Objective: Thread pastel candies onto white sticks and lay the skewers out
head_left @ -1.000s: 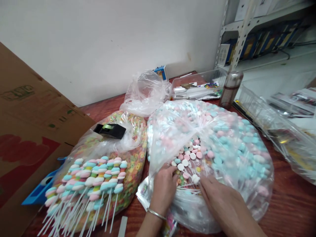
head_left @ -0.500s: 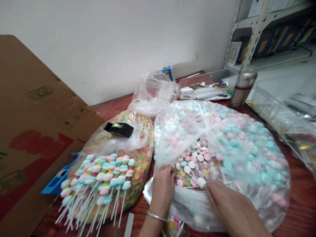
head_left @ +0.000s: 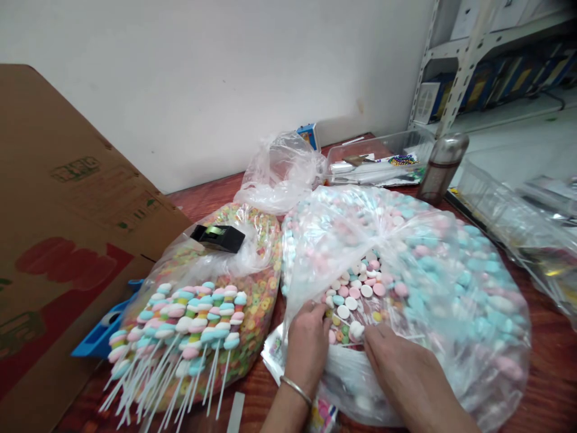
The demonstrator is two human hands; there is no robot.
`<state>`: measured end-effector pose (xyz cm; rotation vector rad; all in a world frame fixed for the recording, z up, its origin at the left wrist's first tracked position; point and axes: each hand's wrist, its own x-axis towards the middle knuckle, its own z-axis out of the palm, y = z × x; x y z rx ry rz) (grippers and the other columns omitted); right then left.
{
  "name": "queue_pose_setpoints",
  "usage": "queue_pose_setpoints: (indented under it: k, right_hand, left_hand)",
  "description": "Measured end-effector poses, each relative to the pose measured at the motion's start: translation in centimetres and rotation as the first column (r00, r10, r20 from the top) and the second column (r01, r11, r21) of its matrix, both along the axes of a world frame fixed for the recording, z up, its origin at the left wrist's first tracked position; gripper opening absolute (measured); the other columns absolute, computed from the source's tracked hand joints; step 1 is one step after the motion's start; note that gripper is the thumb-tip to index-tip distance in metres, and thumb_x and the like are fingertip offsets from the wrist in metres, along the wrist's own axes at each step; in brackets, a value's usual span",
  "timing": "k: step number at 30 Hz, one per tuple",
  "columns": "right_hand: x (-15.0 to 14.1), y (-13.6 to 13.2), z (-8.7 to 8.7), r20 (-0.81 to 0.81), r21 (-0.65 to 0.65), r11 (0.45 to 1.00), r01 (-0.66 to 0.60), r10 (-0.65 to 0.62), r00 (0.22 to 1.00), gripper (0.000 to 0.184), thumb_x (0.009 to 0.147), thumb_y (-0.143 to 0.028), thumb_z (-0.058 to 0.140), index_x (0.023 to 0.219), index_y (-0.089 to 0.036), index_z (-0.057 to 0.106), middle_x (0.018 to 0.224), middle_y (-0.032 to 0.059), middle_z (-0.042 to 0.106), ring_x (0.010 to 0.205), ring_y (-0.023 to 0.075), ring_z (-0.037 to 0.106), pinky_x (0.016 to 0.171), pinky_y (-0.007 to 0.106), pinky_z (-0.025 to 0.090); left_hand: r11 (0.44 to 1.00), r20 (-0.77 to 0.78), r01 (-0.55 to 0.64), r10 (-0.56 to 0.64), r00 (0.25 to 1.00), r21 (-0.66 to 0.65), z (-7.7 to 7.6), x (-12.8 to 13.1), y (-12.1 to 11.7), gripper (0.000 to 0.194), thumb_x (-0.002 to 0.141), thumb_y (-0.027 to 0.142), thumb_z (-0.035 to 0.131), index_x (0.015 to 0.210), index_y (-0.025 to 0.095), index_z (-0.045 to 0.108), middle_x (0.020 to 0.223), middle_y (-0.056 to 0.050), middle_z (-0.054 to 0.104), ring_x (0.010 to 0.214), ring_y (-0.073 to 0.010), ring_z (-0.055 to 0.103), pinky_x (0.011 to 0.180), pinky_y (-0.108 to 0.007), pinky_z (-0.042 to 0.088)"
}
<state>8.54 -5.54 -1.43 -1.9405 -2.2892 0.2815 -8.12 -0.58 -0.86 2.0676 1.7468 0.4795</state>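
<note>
A big clear bag (head_left: pixel 478 300) of pink, blue and white marshmallows lies in front of me, with small candies (head_left: pixel 351 293) and white sticks loose in a hollow on top. My right hand (head_left: pixel 396 361) pinches a white marshmallow (head_left: pixel 356 331) at its fingertips, low in that hollow. Close on its left, my left hand (head_left: pixel 311 337), with a bangle on the wrist, has bent fingers at the candies' edge; what they pinch is hidden. Further left, several marshmallow skewers (head_left: pixel 193 319) on white sticks rest on a bag of ring candies (head_left: pixel 261 300).
A black tape dispenser (head_left: pixel 220 237) sits on the ring-candy bag. At the left stand a cardboard box (head_left: pixel 67 210) and a blue holder (head_left: pixel 103 334). Behind are a crumpled plastic bag (head_left: pixel 283 174), a clear tray (head_left: pixel 378 171) and a bottle (head_left: pixel 444 168). Another clear bin (head_left: pixel 496 198) stands right.
My right hand has shifted a little left with the white marshmallow. My left hand has moved slightly right, so the two hands are closer together.
</note>
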Motion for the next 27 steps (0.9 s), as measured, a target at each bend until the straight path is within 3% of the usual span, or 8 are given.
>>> queue_pose_setpoints:
  k: [5, 8, 12, 17, 19, 21, 24, 27]
  right_hand:
    - [0.3, 0.0, -0.2, 0.022, 0.081, 0.996, -0.021, 0.020, 1.000, 0.016, 0.087, -0.013, 0.051, 0.079, -0.025, 0.057, 0.071, 0.0003, 0.065, 0.053, 0.0199, 0.066, 0.045, 0.029, 0.024]
    - [0.5, -0.3, -0.2, -0.010, 0.131, 0.991, -0.033, 0.035, 0.999, 0.017, 0.085, -0.011, 0.052, 0.075, -0.025, 0.055, 0.065, -0.0016, 0.062, 0.050, 0.0193, 0.065, 0.044, 0.029, 0.025]
    - [0.5, -0.4, -0.1, -0.027, 0.214, 0.976, -0.037, 0.043, 0.999, 0.017, 0.085, -0.014, 0.050, 0.073, -0.025, 0.052, 0.061, -0.0023, 0.059, 0.045, 0.0184, 0.063, 0.042, 0.029, 0.024]
    - [0.2, -0.2, -0.9, -0.122, 0.215, 0.977, 0.009, 0.018, 0.992, 0.020, 0.091, -0.022, 0.044, 0.073, -0.026, 0.051, 0.063, -0.0027, 0.059, 0.046, 0.0179, 0.062, 0.042, 0.029, 0.026]
    - [0.2, -0.2, -1.4, -0.233, 0.144, 0.989, 0.033, 0.002, 0.972, 0.022, 0.094, -0.025, 0.042, 0.074, -0.026, 0.051, 0.066, -0.0032, 0.060, 0.053, 0.0168, 0.063, 0.046, 0.027, 0.031]
    - [0.4, -0.3, -1.9, -0.343, 0.071, 0.997, 0.038, -0.012, 0.939, 0.024, 0.096, -0.028, 0.039, 0.076, -0.026, 0.051, 0.069, -0.0034, 0.060, 0.060, 0.0154, 0.064, 0.052, 0.026, 0.036]
    - [1.0, -0.5, -2.3, -0.419, 0.009, 0.999, 0.041, -0.033, 0.907, 0.026, 0.098, -0.032, 0.036, 0.078, -0.026, 0.053, 0.073, -0.0023, 0.062, 0.065, 0.0151, 0.064, 0.056, 0.025, 0.038]
    - [1.4, -0.8, -2.2, -0.396, -0.013, 0.995, 0.096, -0.094, 0.913, 0.026, 0.098, -0.033, 0.036, 0.079, -0.025, 0.053, 0.074, -0.0013, 0.063, 0.067, 0.0166, 0.063, 0.059, 0.027, 0.037]
  left_hand:
    - [0.999, 0.132, -0.032, 0.035, 0.991, -0.024, 0.2, -0.1, 0.5, 0.019, 0.088, 0.020, 0.052, 0.088, 0.021, 0.071, 0.093, -0.007, 0.069, 0.089, -0.0210, 0.062, 0.084, -0.033, 0.045]
    - [0.985, 0.317, -0.094, 0.137, 0.938, -0.147, 0.2, -0.3, 0.6, 0.019, 0.087, 0.026, 0.054, 0.086, 0.019, 0.071, 0.084, -0.006, 0.071, 0.078, -0.0196, 0.064, 0.076, -0.032, 0.048]
    - [0.903, 0.555, -0.062, 0.314, 0.771, -0.425, -0.2, -0.1, 0.6, 0.019, 0.084, 0.033, 0.056, 0.083, 0.016, 0.064, 0.066, -0.002, 0.067, 0.050, -0.0136, 0.058, 0.054, -0.026, 0.045]
    - [0.850, 0.711, 0.059, 0.398, 0.579, -0.524, -0.3, 0.0, 0.3, 0.020, 0.074, 0.026, 0.066, 0.089, 0.017, 0.055, 0.062, 0.004, 0.061, 0.052, -0.0115, 0.058, 0.053, -0.022, 0.043]
    - [0.842, 0.699, 0.112, 0.356, 0.620, -0.527, 0.1, -0.4, 0.3, 0.039, 0.071, 0.018, 0.067, 0.107, 0.017, 0.054, 0.067, 0.004, 0.062, 0.059, -0.0128, 0.061, 0.059, -0.023, 0.046]
    - [0.882, 0.604, 0.075, 0.254, 0.756, -0.465, 0.6, -0.9, 0.3, 0.045, 0.074, 0.015, 0.062, 0.118, 0.018, 0.054, 0.074, 0.001, 0.066, 0.066, -0.0149, 0.063, 0.065, -0.026, 0.048]
    - [0.980, 0.294, -0.020, 0.078, 0.953, -0.196, 1.1, -1.5, 0.6, 0.022, 0.083, 0.016, 0.052, 0.098, 0.020, 0.068, 0.086, -0.005, 0.070, 0.081, -0.0192, 0.064, 0.078, -0.031, 0.047]
    - [0.998, 0.027, 0.025, -0.024, 0.999, -0.052, 1.0, -1.3, 0.9, 0.023, 0.086, 0.016, 0.050, 0.091, 0.022, 0.072, 0.093, -0.006, 0.072, 0.089, -0.0213, 0.064, 0.084, -0.032, 0.045]
